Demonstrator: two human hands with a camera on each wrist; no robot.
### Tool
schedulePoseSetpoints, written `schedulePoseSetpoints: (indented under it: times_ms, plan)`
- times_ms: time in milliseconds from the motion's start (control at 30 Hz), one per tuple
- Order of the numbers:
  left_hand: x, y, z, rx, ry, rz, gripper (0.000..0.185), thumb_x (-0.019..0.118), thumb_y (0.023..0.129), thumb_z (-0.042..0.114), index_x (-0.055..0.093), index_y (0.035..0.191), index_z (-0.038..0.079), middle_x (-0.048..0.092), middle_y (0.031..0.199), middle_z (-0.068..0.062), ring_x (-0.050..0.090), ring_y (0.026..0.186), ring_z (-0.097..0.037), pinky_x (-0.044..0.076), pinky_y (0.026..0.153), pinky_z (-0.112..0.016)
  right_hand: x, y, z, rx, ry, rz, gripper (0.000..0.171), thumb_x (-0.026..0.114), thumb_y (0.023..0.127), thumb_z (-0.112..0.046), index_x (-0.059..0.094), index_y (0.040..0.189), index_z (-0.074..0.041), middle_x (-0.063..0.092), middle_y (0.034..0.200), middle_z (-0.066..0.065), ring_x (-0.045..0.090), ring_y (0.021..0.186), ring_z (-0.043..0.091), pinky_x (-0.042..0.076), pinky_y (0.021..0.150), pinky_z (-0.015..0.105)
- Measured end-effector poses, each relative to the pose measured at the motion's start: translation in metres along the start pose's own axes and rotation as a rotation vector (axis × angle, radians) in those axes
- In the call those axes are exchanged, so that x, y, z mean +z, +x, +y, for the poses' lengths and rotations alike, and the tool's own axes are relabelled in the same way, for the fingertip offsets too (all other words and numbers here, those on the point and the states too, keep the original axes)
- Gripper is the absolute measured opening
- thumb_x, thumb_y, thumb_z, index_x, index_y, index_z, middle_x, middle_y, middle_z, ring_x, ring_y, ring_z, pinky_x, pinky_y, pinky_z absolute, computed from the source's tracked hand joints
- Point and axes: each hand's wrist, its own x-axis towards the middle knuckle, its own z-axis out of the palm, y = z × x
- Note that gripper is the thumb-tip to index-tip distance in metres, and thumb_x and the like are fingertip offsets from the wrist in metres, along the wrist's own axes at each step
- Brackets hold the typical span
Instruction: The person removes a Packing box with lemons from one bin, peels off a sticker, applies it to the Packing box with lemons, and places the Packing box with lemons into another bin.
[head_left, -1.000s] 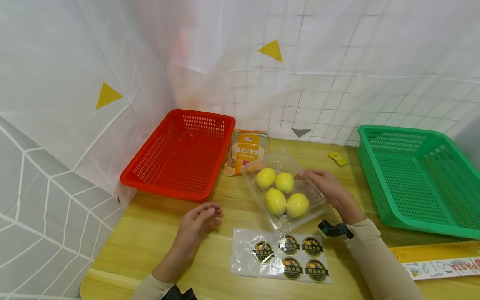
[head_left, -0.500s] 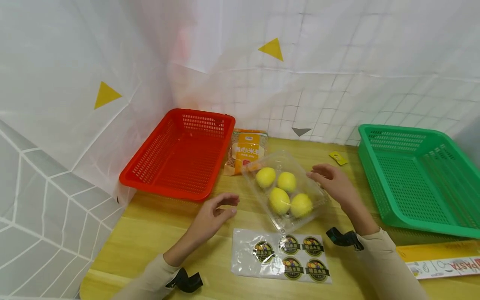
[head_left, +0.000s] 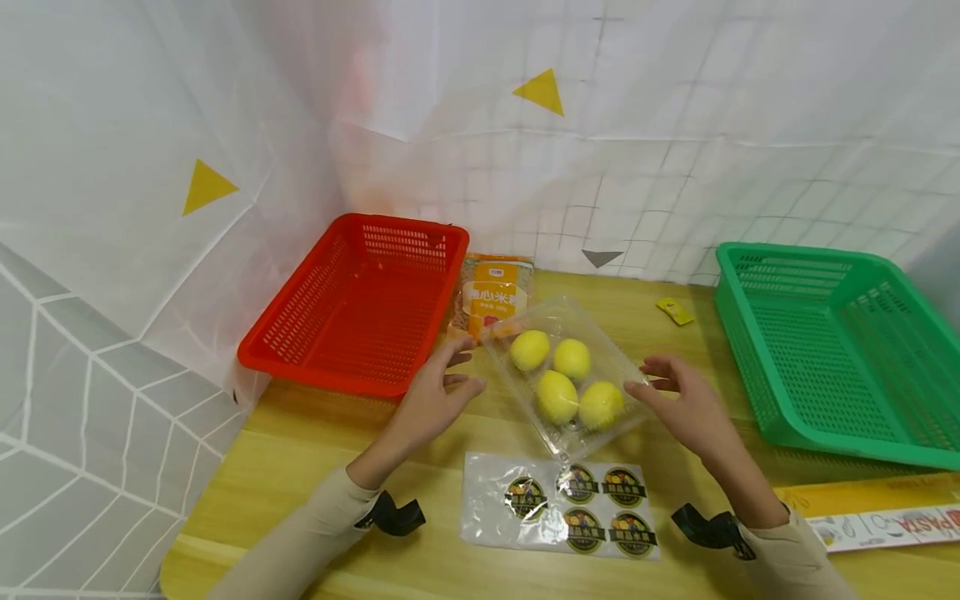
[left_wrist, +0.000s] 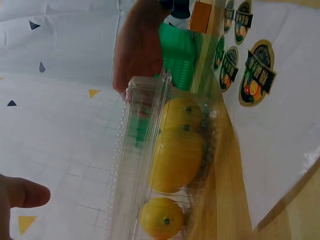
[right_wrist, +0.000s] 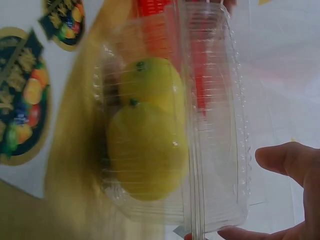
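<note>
Several yellow lemons [head_left: 557, 397] lie inside a clear plastic clamshell box [head_left: 551, 443], its lid down over them, in the middle of the table. My left hand [head_left: 435, 398] hovers beside the box's left edge, fingers parted and holding nothing. On the opposite side, my right hand [head_left: 686, 408] is at the box's right edge, fingers loosely bent. In the right wrist view its thumb [right_wrist: 282, 159] stands apart from the lid; whether the other fingers touch the box's edge I cannot tell. A sheet of round fruit stickers [head_left: 487, 508] lies in front of the box.
A red basket [head_left: 258, 358] stands at the back left, a green basket [head_left: 738, 367] at the right. Behind the box lies an orange food packet [head_left: 495, 292]. A small yellow sachet [head_left: 675, 312] and a long pasta box [head_left: 885, 527] are on the right.
My left hand has risen forward and right to the box's left side. The right hand has left the box's upper right edge and moved back toward its lower right side. The lemons have shifted slightly.
</note>
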Motion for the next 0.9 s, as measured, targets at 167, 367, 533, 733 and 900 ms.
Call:
schedulePoseSetpoints:
  times_ms: [167,367,533,733,900]
  plan:
    - [0.007,0.017,-0.008,-0.095,-0.01,0.029,0.068,0.069,0.098,0.015,0.039,0.157,0.002,0.04,0.158,-0.02,0.043,0.142,-0.038,0.044,0.109,-0.051,-0.001,-0.008,0.005,0.038,0.063,-0.05,0.075,0.064,0.104,-0.042,0.036,0.152,0.007,0.045,0.147,0.033,0.049,0.13,0.051,0.055,0.089,0.053]
    - [0.014,0.038,-0.022,-0.257,-0.122,0.074,0.077,0.069,0.098,0.022,0.03,0.161,0.0,0.034,0.162,-0.019,0.043,0.141,-0.039,0.042,0.11,-0.051,0.0,-0.01,0.012,0.062,0.141,-0.108,0.07,0.064,0.106,-0.034,0.035,0.152,0.009,0.047,0.144,0.036,0.054,0.124,0.047,0.06,0.081,0.044]
    - [0.017,0.049,-0.03,-0.334,-0.315,0.07,0.077,0.066,0.099,0.019,0.026,0.162,-0.001,0.038,0.159,-0.022,0.051,0.134,-0.037,0.045,0.108,-0.051,0.0,-0.007,0.014,0.069,0.19,-0.108,0.067,0.064,0.106,-0.032,0.036,0.152,0.008,0.05,0.142,0.035,0.059,0.114,0.038,0.061,0.077,0.042]
    - [0.019,0.047,-0.032,-0.354,-0.394,0.032,0.071,0.063,0.101,0.013,0.03,0.162,0.004,0.047,0.15,-0.023,0.061,0.122,-0.037,0.051,0.101,-0.051,-0.002,-0.001,0.015,0.066,0.258,-0.08,0.064,0.062,0.107,-0.029,0.037,0.153,0.008,0.05,0.138,0.035,0.064,0.099,0.019,0.062,0.075,0.042]
    - [0.02,0.041,-0.029,-0.354,-0.405,0.021,0.068,0.063,0.101,0.013,0.031,0.16,0.0,0.048,0.149,-0.021,0.062,0.119,-0.036,0.052,0.1,-0.049,-0.003,0.007,0.021,0.062,0.328,-0.059,0.064,0.06,0.108,-0.03,0.037,0.153,0.008,0.049,0.137,0.034,0.066,0.093,0.01,0.062,0.078,0.04]
